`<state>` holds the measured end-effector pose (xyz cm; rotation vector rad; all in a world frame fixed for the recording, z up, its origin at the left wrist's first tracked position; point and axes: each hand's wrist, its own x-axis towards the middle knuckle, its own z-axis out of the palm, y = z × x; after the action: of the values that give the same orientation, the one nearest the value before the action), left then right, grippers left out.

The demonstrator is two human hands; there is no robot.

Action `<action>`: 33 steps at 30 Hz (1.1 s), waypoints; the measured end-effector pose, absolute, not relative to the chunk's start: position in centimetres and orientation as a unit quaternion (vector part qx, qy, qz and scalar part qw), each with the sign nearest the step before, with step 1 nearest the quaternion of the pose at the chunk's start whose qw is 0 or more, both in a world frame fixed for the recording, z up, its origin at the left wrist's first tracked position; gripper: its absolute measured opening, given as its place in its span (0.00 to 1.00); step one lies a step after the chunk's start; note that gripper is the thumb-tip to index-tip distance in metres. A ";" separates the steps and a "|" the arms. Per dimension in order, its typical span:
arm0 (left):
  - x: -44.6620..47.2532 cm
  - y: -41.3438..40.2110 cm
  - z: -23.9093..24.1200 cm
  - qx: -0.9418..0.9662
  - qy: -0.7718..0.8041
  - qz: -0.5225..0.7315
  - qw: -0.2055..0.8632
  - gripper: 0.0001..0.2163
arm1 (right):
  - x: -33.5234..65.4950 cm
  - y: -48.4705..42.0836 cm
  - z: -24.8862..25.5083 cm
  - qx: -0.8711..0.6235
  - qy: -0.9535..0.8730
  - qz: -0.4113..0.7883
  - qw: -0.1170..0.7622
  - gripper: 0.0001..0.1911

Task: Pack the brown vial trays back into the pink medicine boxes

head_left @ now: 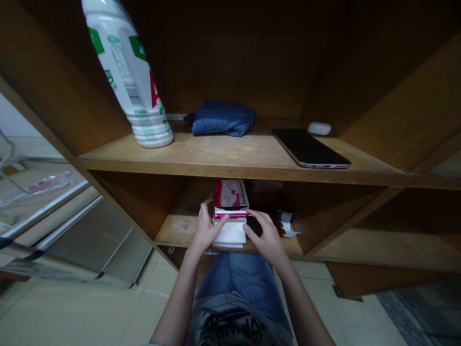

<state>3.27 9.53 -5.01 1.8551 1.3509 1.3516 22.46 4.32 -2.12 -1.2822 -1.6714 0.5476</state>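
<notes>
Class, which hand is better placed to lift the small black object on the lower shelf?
Likely the right hand: it touches the black object, while the left hand is against the pink box.

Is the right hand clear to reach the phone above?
Probably yes: the phone lies uncovered at the upper shelf's front edge; the right hand is at the lower shelf's open front.

Clasps a pink-and-white box [231,197] on the lower shelf [180,229] with the left hand [205,231], fingers [206,204] up its left side, thumb across its front. Lays the right hand [265,236] just beside the box, over a small dark thing [253,224]. Higher up, on the upper shelf [230,157]: white bottle [133,81], blue cloth [221,117], phone [309,149], small white case [319,128].
</notes>
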 end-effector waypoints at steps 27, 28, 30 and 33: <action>5.2 10.6 -3.8 0.636 0.486 0.542 0.255 0.14 | 22.0 4.9 -2.2 -0.553 -0.730 0.017 0.402 0.16; 5.2 10.6 -3.8 0.635 0.487 0.543 0.255 0.13 | 22.0 4.9 -2.2 -0.553 -0.730 0.016 0.401 0.16; 5.2 10.7 -3.9 0.635 0.487 0.543 0.254 0.13 | 22.0 5.0 -2.2 -0.554 -0.729 0.015 0.400 0.16; 5.3 10.6 -4.0 0.637 0.484 0.545 0.252 0.13 | 22.0 5.0 -2.2 -0.556 -0.727 0.012 0.401 0.16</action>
<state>5.26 10.63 -3.97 1.7315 1.3157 1.4825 22.04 5.04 -2.21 -1.4070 -1.8393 0.0297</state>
